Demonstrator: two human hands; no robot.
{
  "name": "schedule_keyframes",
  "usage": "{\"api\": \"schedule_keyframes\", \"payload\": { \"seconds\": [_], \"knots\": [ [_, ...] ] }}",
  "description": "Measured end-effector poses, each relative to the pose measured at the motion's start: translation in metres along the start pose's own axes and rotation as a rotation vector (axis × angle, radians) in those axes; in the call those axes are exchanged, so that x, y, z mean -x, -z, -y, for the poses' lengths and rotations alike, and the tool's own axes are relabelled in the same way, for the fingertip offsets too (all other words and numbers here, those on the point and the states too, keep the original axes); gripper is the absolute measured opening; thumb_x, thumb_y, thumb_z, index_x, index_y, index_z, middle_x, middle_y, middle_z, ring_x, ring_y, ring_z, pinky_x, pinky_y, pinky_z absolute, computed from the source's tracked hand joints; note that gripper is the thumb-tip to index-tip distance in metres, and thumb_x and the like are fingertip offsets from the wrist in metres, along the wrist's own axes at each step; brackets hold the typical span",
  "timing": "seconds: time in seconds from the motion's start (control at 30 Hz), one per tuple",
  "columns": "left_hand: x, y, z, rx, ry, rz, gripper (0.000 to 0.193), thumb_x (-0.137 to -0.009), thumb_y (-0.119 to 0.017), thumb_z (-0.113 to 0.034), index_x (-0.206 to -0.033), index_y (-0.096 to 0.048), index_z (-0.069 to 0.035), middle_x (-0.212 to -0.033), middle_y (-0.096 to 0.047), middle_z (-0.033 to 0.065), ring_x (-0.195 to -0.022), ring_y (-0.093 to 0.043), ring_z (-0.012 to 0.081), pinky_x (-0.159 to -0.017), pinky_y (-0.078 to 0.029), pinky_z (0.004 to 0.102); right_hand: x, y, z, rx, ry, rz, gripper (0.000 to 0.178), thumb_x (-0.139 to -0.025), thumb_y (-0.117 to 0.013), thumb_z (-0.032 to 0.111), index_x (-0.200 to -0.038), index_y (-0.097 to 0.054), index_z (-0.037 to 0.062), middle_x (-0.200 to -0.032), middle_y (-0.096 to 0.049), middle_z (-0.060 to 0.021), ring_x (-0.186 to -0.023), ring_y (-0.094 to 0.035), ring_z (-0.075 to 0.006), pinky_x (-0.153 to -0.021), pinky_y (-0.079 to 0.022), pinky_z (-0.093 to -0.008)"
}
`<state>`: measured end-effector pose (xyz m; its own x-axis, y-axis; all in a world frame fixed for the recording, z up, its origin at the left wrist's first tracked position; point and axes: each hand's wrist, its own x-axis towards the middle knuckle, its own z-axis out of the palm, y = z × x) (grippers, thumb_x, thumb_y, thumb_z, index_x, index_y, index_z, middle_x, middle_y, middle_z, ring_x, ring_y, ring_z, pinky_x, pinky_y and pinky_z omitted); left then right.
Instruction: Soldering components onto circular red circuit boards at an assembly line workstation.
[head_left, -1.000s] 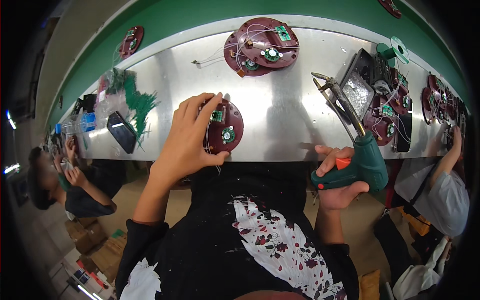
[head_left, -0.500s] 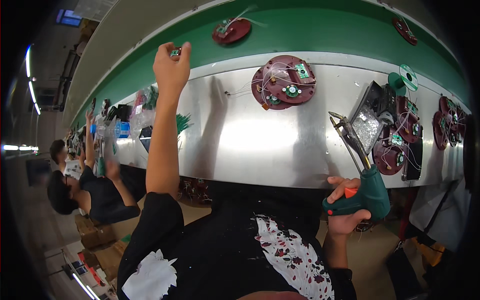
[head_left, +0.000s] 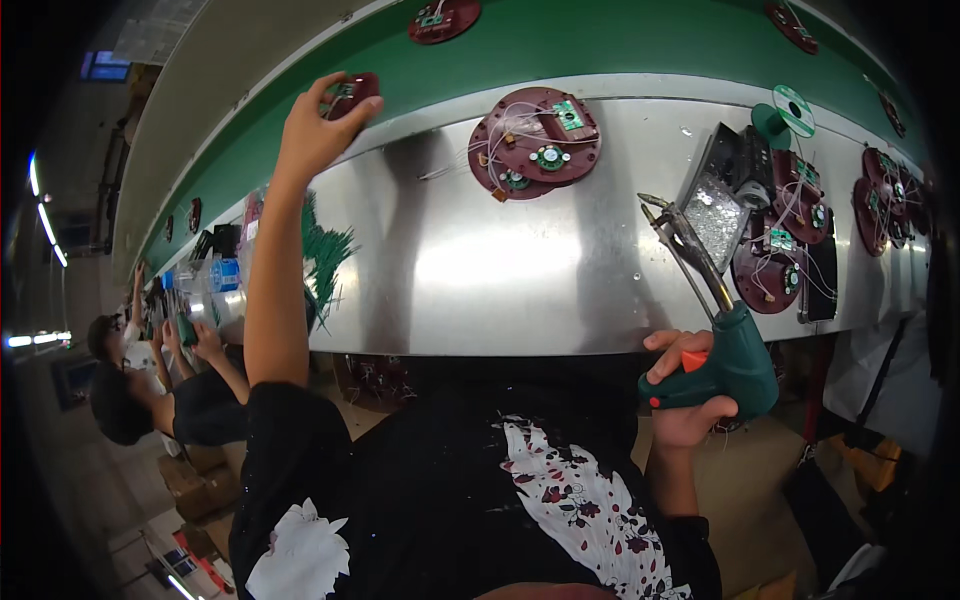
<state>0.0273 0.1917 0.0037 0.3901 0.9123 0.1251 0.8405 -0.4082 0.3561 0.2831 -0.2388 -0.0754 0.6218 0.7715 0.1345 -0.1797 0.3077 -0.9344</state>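
Note:
At the upper left, my left hand (head_left: 318, 125) reaches over the green belt (head_left: 640, 45). Its fingers and thumb close around the rim of a maroon disc with a small circuit board (head_left: 352, 95). Near the table's front edge, my right hand (head_left: 690, 400) grips the handle of a green soldering gun (head_left: 735, 365) with an orange trigger. The gun's metal tip points up and left, above the steel tabletop (head_left: 400, 300). Two overlapping maroon discs (head_left: 535, 145) with green boards and thin white wires lie on the table between my hands.
Right of the gun tip stand a tray of shiny bits (head_left: 715, 215), a green solder spool (head_left: 785, 118) and more wired discs (head_left: 768, 265). Green wires (head_left: 328, 250) lie beside my left forearm. Another disc (head_left: 443, 20) sits on the belt. A co-worker (head_left: 190, 405) sits at the left.
My view has shifted slightly, and more of the disc at my left hand now shows. The farther disc on the belt appears higher. My right hand keeps its grip on the soldering gun.

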Motion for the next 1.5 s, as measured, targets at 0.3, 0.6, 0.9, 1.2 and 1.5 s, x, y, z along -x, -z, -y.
{"api": "schedule_keyframes", "payload": {
  "seconds": [0.3, 0.6, 0.9, 1.2, 1.5],
  "knots": [
    [0.201, -0.024, -0.122, 0.038, -0.140, 0.304, 0.075, -0.077, -0.086, -0.032, -0.141, -0.056, -0.007, -0.133, -0.053, 0.0202, -0.121, -0.052, 0.0403, -0.100, -0.047, 0.0454, -0.002, -0.019, -0.011, -0.186, -0.124, 0.108, 0.084, -0.096, -0.038, 0.078, -0.121, -0.051, -0.0007, -0.077, -0.058, -0.0076, -0.068, -0.056, -0.0180, -0.090, -0.049, -0.0445],
    [0.243, -0.056, -0.157, 0.556, -0.289, 0.107, 0.054, -0.087, -0.079, -0.019, -0.134, -0.060, 0.000, -0.131, -0.061, 0.0219, -0.118, -0.061, 0.0355, -0.099, -0.050, 0.0427, -0.014, -0.048, -0.003, -0.561, -0.130, 0.140, 0.082, -0.098, -0.039, 0.075, -0.123, -0.050, -0.0016, -0.077, -0.055, -0.0067, -0.064, -0.054, -0.0169, -0.106, -0.047, -0.0529],
    [0.241, -0.031, -0.129, 1.496, 0.231, 0.661, 0.022, -0.098, -0.066, -0.003, -0.116, -0.065, 0.009, -0.099, -0.075, 0.0138, -0.084, -0.073, 0.0169, -0.081, -0.057, 0.0268, 0.005, -0.037, -0.007, -0.145, 0.046, 0.157, 0.088, -0.093, -0.042, 0.081, -0.123, -0.050, -0.0020, -0.077, -0.055, -0.0074, -0.065, -0.054, -0.0162, -0.102, -0.049, -0.0532],
    [0.242, -0.025, -0.053, 0.130, -0.230, -0.052, 0.057, -0.082, -0.084, -0.024, -0.133, -0.064, -0.007, -0.132, -0.063, 0.0177, -0.119, -0.061, 0.0317, -0.101, -0.048, 0.0416, 0.011, -0.038, -0.023, -0.111, -0.090, 0.238, 0.092, -0.090, -0.044, 0.083, -0.124, -0.050, -0.0021, -0.079, -0.056, -0.0072, -0.068, -0.057, -0.0171, -0.083, -0.055, -0.0451],
    [0.257, -0.009, -0.027, 0.220, 0.054, -0.159, 0.034, -0.085, -0.079, -0.019, -0.115, -0.070, -0.005, -0.121, -0.063, 0.0170, -0.112, -0.059, 0.0357, -0.095, -0.048, 0.0433, 0.008, -0.069, -0.021, -0.118, -0.176, 0.332, 0.094, -0.089, -0.045, 0.084, -0.125, -0.049, -0.0022, -0.079, -0.056, -0.0075, -0.071, -0.059, -0.0180, -0.079, -0.054, -0.0410]
  ]
}}
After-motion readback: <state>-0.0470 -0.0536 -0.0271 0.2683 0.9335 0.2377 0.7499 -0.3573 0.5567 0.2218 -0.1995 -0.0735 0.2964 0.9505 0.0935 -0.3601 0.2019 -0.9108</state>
